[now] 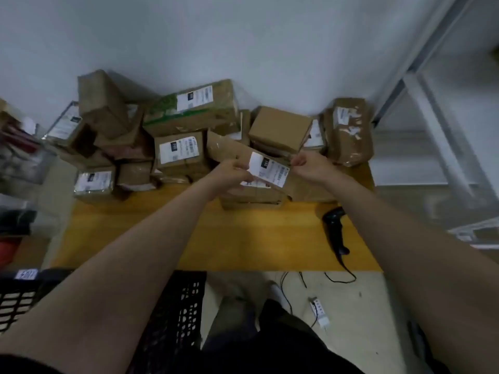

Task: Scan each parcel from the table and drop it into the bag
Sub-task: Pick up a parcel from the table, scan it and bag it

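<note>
Overall: a person stands at a yellow wooden table (pixel 243 238) pushed against a white wall, seen from above, with both bare forearms reaching forward.
Held parcel: a flat brown cardboard parcel (pixel 232 149) is held between both hands, tilted, above the near edge of the pile at the back of the table.
Label: a white shipping label (pixel 271 172) with a black block reading 150 faces up on the held parcel.
Left hand: the left hand (pixel 233 171) has its fingers curled, pinching the parcel at the label's left edge.
Right hand: the right hand (pixel 310 167) has its fingers curled, gripping the parcel's right end.
Pile: a heap of brown cardboard boxes (pixel 279 128), most with white labels, fills the back of the table against the wall; one long box with green print (pixel 189 114) lies on top.
Scanner: a black handheld barcode scanner (pixel 333 228) lies on the table near the right forearm, apart from both hands; its black cable hangs off the front edge.
Floor: a white power strip (pixel 320 313) lies on the pale floor.
Lower left: a black plastic lattice crate (pixel 175 306) sits below the table edge.
Right side: grey metal shelving (pixel 432 103) stands beside the table.
</note>
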